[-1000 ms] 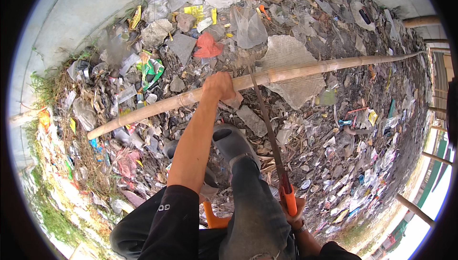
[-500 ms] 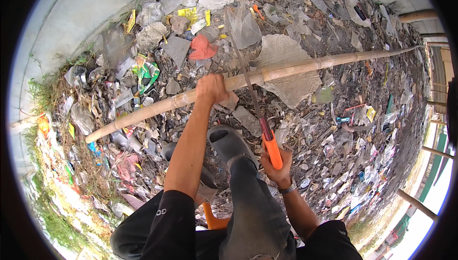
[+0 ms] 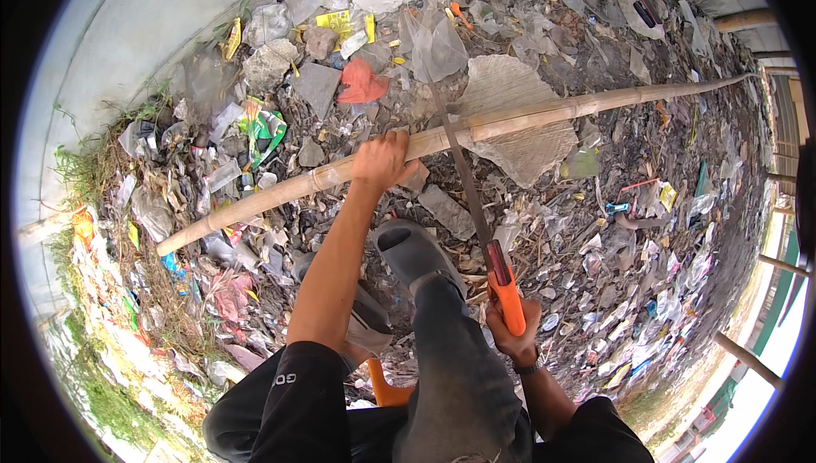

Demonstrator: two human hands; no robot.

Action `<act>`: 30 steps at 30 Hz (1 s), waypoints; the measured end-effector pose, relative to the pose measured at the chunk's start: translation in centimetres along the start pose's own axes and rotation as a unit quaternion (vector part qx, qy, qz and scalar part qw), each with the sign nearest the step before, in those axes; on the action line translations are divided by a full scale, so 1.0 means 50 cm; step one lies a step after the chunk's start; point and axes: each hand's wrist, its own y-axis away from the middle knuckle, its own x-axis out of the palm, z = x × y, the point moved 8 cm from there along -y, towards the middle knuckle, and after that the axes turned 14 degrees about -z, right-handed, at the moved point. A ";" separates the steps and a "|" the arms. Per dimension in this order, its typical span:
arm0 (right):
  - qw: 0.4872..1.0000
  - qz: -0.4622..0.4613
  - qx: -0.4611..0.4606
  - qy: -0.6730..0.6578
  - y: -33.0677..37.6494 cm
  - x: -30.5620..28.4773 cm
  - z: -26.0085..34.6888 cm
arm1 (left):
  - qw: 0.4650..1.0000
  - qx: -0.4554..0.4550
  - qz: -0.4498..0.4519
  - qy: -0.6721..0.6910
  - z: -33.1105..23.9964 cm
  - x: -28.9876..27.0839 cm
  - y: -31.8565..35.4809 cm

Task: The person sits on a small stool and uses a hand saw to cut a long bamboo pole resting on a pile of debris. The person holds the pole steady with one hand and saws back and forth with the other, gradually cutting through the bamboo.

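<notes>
A long bamboo pole [image 3: 527,120] lies slantwise across the ground in front of me, its near end at the left. Gripping it from above, left of its middle, is my left hand [image 3: 381,159]. My right hand [image 3: 513,327] is closed round the orange handle of a hand saw [image 3: 469,187]. The saw's narrow dark blade crosses the pole just right of my left hand, and its tip lies beyond the pole. Under the pole there is a flat, ridged slab [image 3: 518,144] of broken concrete.
Loose rubbish, plastic scraps and stones cover the ground. My grey clog [image 3: 414,252] stands close to the pole, below my left hand. An orange thing [image 3: 387,388] shows between my legs. A pale wall [image 3: 170,17] runs along the far left, and several poles jut in at the right.
My right hand has drawn the saw back toward me and slightly right, its blade still across the pole. My left hand stays on the pole.
</notes>
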 end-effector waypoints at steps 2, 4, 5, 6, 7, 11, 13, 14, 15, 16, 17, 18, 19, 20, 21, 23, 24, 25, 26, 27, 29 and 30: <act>1.000 -0.005 -0.003 0.007 0.001 0.004 0.001 | 0.999 -0.011 0.053 -0.005 -0.009 -0.001 -0.020; 1.000 -0.011 0.004 -0.003 -0.001 0.007 0.021 | 0.996 -0.026 0.084 -0.017 -0.013 0.000 -0.028; 1.000 -0.013 0.007 -0.008 -0.002 0.010 0.029 | 0.994 -0.033 0.099 -0.024 -0.011 0.001 -0.031; 1.000 -0.008 0.011 -0.011 -0.002 0.014 0.029 | 0.995 -0.050 0.089 -0.019 0.005 0.007 -0.037; 1.000 0.001 0.014 -0.014 -0.002 0.019 0.027 | 0.994 -0.070 0.078 -0.015 0.024 0.013 -0.041; 1.000 0.025 0.008 0.014 0.024 0.011 0.022 | 0.985 -0.110 0.135 -0.001 0.037 0.030 -0.049; 1.000 0.029 0.005 0.001 0.057 -0.016 0.033 | 0.982 -0.115 0.150 0.010 0.032 0.023 -0.054; 1.000 0.029 0.003 -0.006 0.077 -0.035 0.030 | 0.980 -0.117 0.157 0.016 0.025 0.016 -0.059; 0.999 0.032 0.011 0.006 0.106 -0.057 0.009 | 0.979 -0.121 0.163 0.014 0.023 0.008 -0.063; 0.999 0.037 0.020 0.023 0.139 -0.082 -0.012 | 0.977 -0.127 0.169 0.015 0.021 -0.007 -0.066; 0.998 0.040 0.029 0.036 0.155 -0.094 -0.020 | 0.976 -0.132 0.175 0.013 0.021 -0.013 -0.067; 0.998 0.030 0.023 0.044 0.162 -0.106 -0.024 | 0.976 -0.136 0.171 0.016 0.021 -0.012 -0.067; 0.998 0.018 0.019 0.049 0.167 -0.111 -0.016 | 0.976 -0.139 0.168 0.016 0.026 -0.012 -0.068; 0.998 0.007 0.014 0.055 0.170 -0.115 -0.006 | 0.976 -0.142 0.166 0.016 0.030 -0.012 -0.066; 0.998 0.005 0.028 0.048 0.166 -0.112 -0.003 | 0.975 -0.143 0.169 0.015 0.031 -0.009 -0.062; 0.998 -0.003 0.051 0.034 0.143 -0.100 0.009 | 0.975 -0.142 0.173 0.012 0.023 -0.019 -0.069; 0.998 -0.006 0.049 0.044 0.143 -0.099 0.008 | 0.977 -0.134 0.167 0.010 0.020 -0.017 -0.071; 0.998 -0.006 0.046 0.043 0.143 -0.097 0.008 | 0.978 -0.129 0.163 0.009 0.020 -0.013 -0.065; 0.998 -0.006 0.042 0.043 0.141 -0.094 0.006 | 0.979 -0.125 0.159 0.008 0.022 -0.010 -0.060; 0.998 -0.006 0.039 0.042 0.140 -0.090 0.001 | 0.978 -0.131 0.165 0.005 0.029 -0.004 -0.058; 0.998 -0.014 0.031 0.045 0.138 -0.086 -0.011 | 0.975 -0.140 0.173 0.003 0.026 -0.006 -0.071; 0.998 -0.018 0.027 0.047 0.138 -0.088 -0.020 | 0.977 -0.139 0.159 0.003 0.020 -0.010 -0.071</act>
